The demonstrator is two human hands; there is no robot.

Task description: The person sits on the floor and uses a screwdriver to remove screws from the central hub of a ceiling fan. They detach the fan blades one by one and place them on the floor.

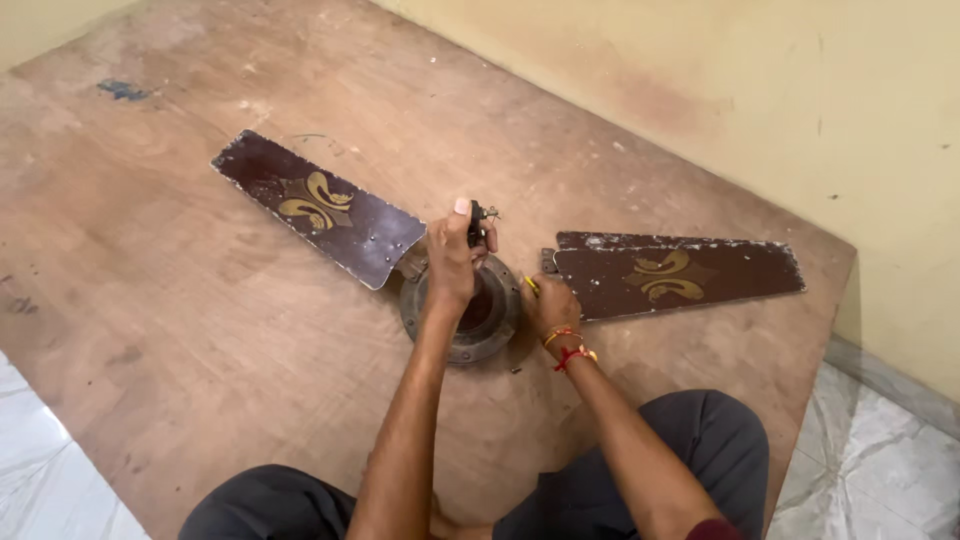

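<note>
Wooden platform (200, 300), wall-edged: left hand (452, 262) grips fan motor (465, 310) shaft.

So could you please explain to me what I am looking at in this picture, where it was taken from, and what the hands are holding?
The picture comes from a camera worn on a person's head, looking down at their own two bare hands. The person sits on a large wooden board laid on a pale floor beside a yellowish wall. On the board lies a ceiling fan taken down: a round metal motor housing with two dark brown blades, one to the left and one to the right, each with a gold ornament. The left hand is raised over the motor and grips a small dark part at its top; exactly what it is cannot be told. The right hand, with red and yellow threads at the wrist, rests by the motor's rim and holds something small and yellow, perhaps a tool.
</note>
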